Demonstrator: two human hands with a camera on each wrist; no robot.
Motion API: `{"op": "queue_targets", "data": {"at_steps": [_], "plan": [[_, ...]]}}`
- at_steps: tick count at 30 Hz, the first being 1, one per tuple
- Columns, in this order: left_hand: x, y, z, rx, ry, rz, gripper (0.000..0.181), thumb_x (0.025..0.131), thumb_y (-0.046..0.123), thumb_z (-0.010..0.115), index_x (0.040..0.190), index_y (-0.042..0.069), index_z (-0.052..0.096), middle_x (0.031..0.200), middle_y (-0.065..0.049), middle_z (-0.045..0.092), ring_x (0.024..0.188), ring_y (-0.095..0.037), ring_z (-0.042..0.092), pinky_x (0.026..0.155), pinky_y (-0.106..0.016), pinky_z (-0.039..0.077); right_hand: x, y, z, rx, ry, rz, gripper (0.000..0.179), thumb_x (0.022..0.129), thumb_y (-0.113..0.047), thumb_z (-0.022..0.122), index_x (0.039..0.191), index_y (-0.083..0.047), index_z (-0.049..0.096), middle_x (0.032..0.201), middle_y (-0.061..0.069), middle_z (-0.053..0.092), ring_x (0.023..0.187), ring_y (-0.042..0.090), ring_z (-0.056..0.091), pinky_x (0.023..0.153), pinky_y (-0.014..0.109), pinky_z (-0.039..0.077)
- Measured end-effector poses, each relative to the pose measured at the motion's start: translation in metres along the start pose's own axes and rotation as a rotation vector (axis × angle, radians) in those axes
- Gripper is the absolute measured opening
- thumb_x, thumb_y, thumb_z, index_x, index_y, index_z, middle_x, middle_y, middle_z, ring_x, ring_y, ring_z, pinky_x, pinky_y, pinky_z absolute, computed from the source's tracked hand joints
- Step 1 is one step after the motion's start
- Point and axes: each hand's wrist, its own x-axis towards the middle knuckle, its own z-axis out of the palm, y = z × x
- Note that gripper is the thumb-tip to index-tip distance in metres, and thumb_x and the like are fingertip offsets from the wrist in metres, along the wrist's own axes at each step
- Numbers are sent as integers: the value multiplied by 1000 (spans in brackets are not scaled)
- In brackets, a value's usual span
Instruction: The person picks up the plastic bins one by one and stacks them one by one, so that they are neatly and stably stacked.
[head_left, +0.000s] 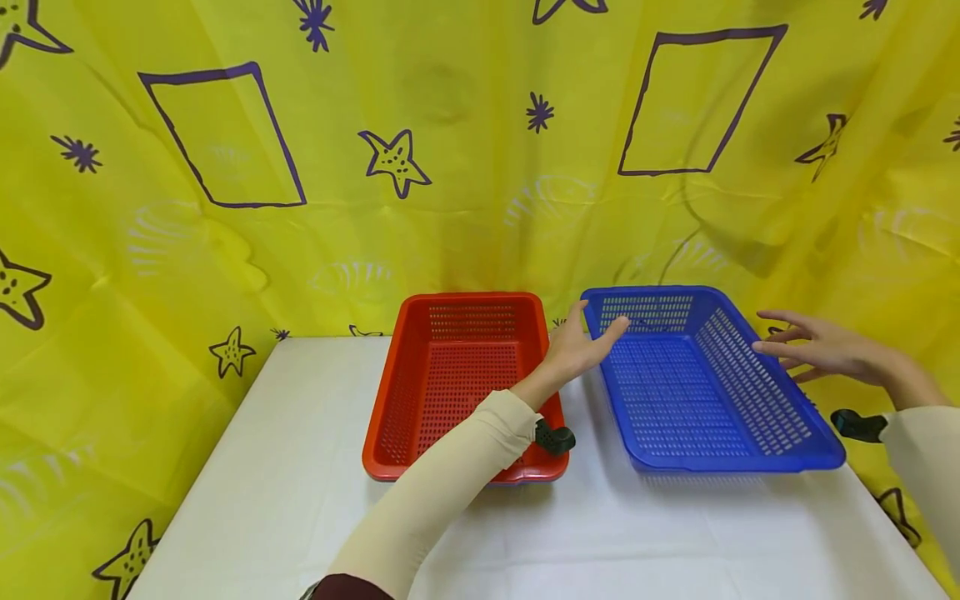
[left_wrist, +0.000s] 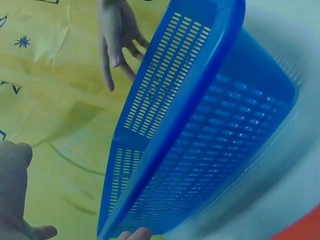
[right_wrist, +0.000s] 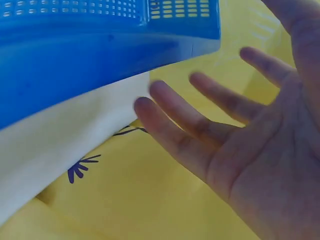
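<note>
A blue perforated plastic basket point(head_left: 678, 400) stands at the right of the white table, with nothing seen inside. At its far left corner is my left hand point(head_left: 573, 346), thumb stretched out over the rim. Two of its fingertips point(left_wrist: 141, 233) show by the blue rim in the left wrist view; whether they touch it I cannot tell. My right hand point(head_left: 828, 346) is beside the basket's right rim, palm turned towards it. In the right wrist view its fingers point(right_wrist: 175, 132) are spread, with a gap between them and the rim.
A red perforated basket point(head_left: 468, 375) stands left of the blue one, partly hidden by my left forearm. The white table point(head_left: 270, 492) ends at a yellow patterned curtain point(head_left: 465, 225) behind and at the sides. Dark devices point(head_left: 555, 437) are worn at both wrists.
</note>
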Motion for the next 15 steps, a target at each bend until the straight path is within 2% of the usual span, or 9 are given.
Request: {"op": "queue_targets", "data": {"at_steps": [4, 7, 11, 15], "plan": [[5, -3, 5, -62, -42, -51, 84, 94, 64, 61, 162, 27, 28, 159, -11, 42, 132, -34, 56, 92, -49, 58, 4, 6, -1, 55, -58, 31, 79, 110, -35, 48, 160, 5, 2, 147, 50, 23, 116, 60, 54, 89, 62, 56], [7, -4, 8, -161, -81, -113, 84, 95, 60, 63, 162, 27, 26, 159, -15, 40, 118, -37, 65, 75, -53, 62, 8, 11, -2, 87, -78, 41, 78, 110, -34, 47, 160, 5, 2, 149, 49, 20, 119, 62, 51, 91, 62, 55], [10, -8, 11, -278, -115, -179, 82, 96, 53, 68, 162, 27, 27, 157, -18, 41, 98, -38, 72, 76, -58, 60, 11, 16, 0, 112, -85, 36, 77, 110, -33, 48, 160, 5, 3, 151, 48, 18, 121, 61, 50, 93, 60, 55], [12, -12, 14, -351, -158, -187, 80, 97, 40, 72, 162, 26, 27, 155, -22, 40, 88, -37, 73, 77, -59, 60, 14, 18, 1, 141, -71, 28, 75, 110, -29, 50, 161, 4, 6, 150, 46, 24, 116, 50, 58, 92, 56, 57]]}}
